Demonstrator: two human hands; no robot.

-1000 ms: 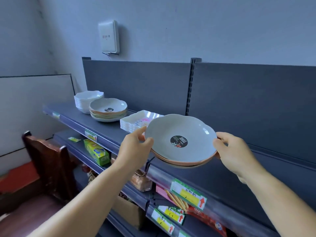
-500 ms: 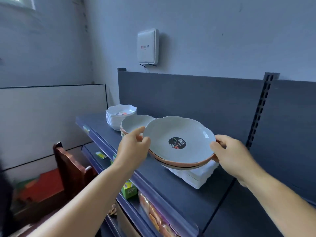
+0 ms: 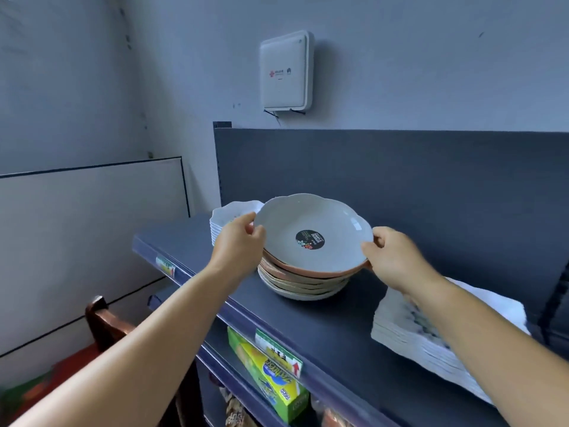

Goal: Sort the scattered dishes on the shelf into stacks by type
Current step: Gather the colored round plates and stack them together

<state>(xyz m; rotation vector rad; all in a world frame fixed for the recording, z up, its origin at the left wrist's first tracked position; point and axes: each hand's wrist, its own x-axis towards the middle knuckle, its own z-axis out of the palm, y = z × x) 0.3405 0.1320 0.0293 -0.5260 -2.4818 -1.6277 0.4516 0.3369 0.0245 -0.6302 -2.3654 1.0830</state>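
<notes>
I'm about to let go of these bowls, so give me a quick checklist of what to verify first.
1. Matching type: the held bowl and the stack under it share the scalloped, terracotta-rimmed style. Ok.
2. Seated on the stack: bowl sits right at its top, full contact hidden. Cannot tell.
3. Grip: left hand and right hand hold opposite rims. Ok.
4. Centred: bowl roughly lines up over the stack. Ok.
5. Neighbours clear: white bowl stack behind the left hand, square plate stack to the right, both apart. Ok.
6. Shelf edge margin: stack sits back from the front. Ok.
</notes>
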